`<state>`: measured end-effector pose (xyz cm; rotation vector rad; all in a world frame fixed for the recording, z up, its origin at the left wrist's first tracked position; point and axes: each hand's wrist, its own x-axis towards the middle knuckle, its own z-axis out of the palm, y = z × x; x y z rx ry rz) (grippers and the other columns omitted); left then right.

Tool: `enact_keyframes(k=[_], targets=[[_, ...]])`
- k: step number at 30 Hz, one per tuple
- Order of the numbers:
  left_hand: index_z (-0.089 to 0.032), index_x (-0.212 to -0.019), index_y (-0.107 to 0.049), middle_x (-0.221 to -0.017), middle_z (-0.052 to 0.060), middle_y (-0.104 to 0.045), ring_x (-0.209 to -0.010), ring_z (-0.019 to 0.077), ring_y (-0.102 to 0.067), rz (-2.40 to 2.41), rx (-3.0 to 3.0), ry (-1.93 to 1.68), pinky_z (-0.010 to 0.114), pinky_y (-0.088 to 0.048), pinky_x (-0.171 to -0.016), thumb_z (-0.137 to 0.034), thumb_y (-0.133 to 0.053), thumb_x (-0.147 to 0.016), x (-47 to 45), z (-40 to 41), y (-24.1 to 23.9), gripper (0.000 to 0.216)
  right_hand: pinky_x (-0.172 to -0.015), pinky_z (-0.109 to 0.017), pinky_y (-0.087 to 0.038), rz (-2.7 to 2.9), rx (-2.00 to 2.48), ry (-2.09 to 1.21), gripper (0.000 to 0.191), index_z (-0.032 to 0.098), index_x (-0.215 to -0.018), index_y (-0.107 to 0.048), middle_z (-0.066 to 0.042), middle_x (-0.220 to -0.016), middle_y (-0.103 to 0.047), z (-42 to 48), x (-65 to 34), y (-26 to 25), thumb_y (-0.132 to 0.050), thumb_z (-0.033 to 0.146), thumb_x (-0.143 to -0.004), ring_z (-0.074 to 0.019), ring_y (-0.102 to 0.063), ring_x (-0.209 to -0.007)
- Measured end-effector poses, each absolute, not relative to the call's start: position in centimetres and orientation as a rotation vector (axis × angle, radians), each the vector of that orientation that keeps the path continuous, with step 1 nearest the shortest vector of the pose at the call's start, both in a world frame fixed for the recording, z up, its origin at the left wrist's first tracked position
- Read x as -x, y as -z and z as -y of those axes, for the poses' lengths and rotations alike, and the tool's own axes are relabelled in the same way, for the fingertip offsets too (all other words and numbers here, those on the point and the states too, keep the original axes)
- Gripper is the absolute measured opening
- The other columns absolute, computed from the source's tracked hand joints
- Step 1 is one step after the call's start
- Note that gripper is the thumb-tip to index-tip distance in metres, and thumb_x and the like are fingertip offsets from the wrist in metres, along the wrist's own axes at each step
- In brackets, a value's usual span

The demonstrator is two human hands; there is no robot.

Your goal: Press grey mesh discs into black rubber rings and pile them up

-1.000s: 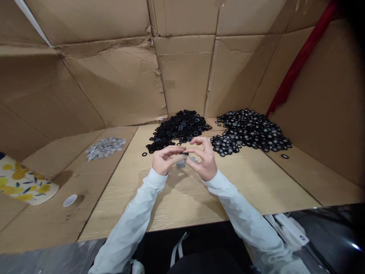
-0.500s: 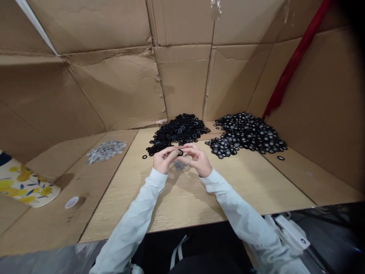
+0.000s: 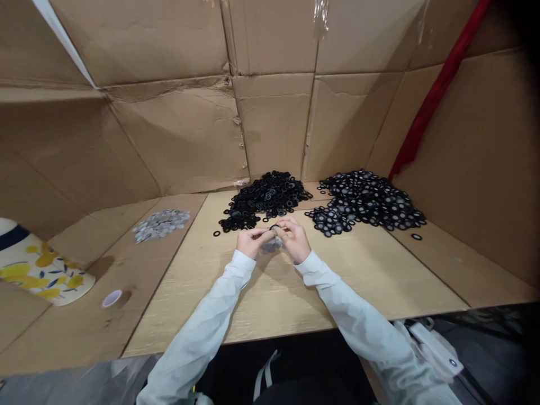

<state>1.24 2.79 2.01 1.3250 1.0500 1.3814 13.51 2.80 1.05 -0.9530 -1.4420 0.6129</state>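
My left hand [image 3: 252, 242] and my right hand [image 3: 295, 241] meet over the middle of the table, fingertips pinched together around a small black ring [image 3: 274, 227]. The fingers cover much of the ring, so I cannot tell whether a disc sits inside it. Just below the fingers lies a small cluster of translucent grey discs [image 3: 272, 245]. Beyond my hands is a heap of black rings [image 3: 270, 194]. To the right spreads a larger pile of black rings with pale grey centres [image 3: 371, 199].
Grey discs [image 3: 162, 225] form a flat pile at the left. A cup-like container with yellow fruit print [image 3: 50, 273] and a small white round piece [image 3: 112, 298] stand at the left edge. Cardboard walls [image 3: 274, 124] enclose the table [image 3: 202, 298]; a red cloth strip [image 3: 430, 107] hangs right.
My hands have closed in on each other around the black ring, the left shifting slightly right. The whole view has shifted a little; the piles look the same.
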Motion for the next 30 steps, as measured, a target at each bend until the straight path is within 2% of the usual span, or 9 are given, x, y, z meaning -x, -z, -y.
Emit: enact_keyframes(k=[8, 13, 18, 24, 27, 30], targets=[[-0.016, -0.067, -0.068, -0.076, 0.005, -0.067, -0.076, 0.0197, -0.060, -0.998, -1.270, -1.521, 0.032, -0.046, -0.073, -0.023, -0.068, -0.052, -1.9, -2.7, -1.5, 0.017, -0.073, -0.033, -0.040, 1.515, 1.005, -0.432, 0.007, 0.018, -0.065, -0.056, -0.004, -0.082, -0.052, -3.1, -13.9, -0.7, -0.052, 0.022, -0.068, -0.0159, -0.048, -0.081], [-0.016, -0.067, -0.068, -0.078, 0.006, -0.067, -0.077, 0.0201, -0.060, -0.951, -1.293, -1.503, 0.034, -0.045, -0.076, -0.024, -0.068, -0.052, -1.8, -2.9, -1.6, 0.017, -0.075, -0.034, -0.037, 1.656, 1.030, -0.198, 0.007, 0.017, -0.069, -0.057, -0.005, -0.083, -0.053, -2.6, -14.1, -1.0, -0.049, 0.017, -0.069, -0.0177, -0.046, -0.082], [-0.017, -0.063, -0.067, -0.076, 0.007, -0.067, -0.079, 0.0206, -0.060, -1.012, -1.503, -1.480, 0.036, -0.045, -0.079, -0.023, -0.066, -0.054, -1.8, -2.8, -2.0, 0.011, -0.073, -0.037, -0.033, 1.796, 1.138, 0.046, 0.016, 0.018, -0.074, -0.058, -0.006, -0.085, -0.052, -2.3, -14.4, -0.9, -0.044, 0.011, -0.068, -0.0205, -0.042, -0.084], [-0.017, -0.082, -0.066, -0.093, 0.009, -0.064, -0.083, 0.0189, -0.059, -0.985, -1.651, -1.375, 0.033, -0.046, -0.079, -0.024, -0.065, -0.056, -1.2, -3.3, -1.1, 0.027, -0.075, -0.039, -0.028, 1.957, 1.137, 0.225, 0.023, 0.017, -0.079, -0.056, -0.007, -0.093, -0.054, -2.1, -14.6, -1.0, -0.044, 0.005, -0.064, -0.0225, -0.037, -0.089], [-0.019, -0.076, -0.067, -0.085, 0.007, -0.066, -0.079, 0.0188, -0.060, -1.054, -1.732, -1.334, 0.032, -0.048, -0.074, -0.024, -0.064, -0.057, -0.8, -3.4, -1.1, 0.020, -0.077, -0.040, -0.028, 2.014, 1.108, 0.229, 0.021, 0.016, -0.079, -0.056, -0.009, -0.094, -0.053, -2.2, -14.6, -1.1, -0.045, 0.005, -0.064, -0.0230, -0.037, -0.090], [-0.019, -0.068, -0.068, -0.076, 0.006, -0.067, -0.074, 0.0199, -0.061, -1.097, -1.687, -1.349, 0.033, -0.048, -0.071, -0.025, -0.066, -0.054, -0.5, -3.3, -1.4, 0.016, -0.077, -0.040, -0.031, 1.988, 1.056, 0.084, 0.016, 0.016, -0.078, -0.056, -0.008, -0.091, -0.053, -2.5, -14.7, -1.1, -0.046, 0.010, -0.067, -0.0218, -0.039, -0.090]])
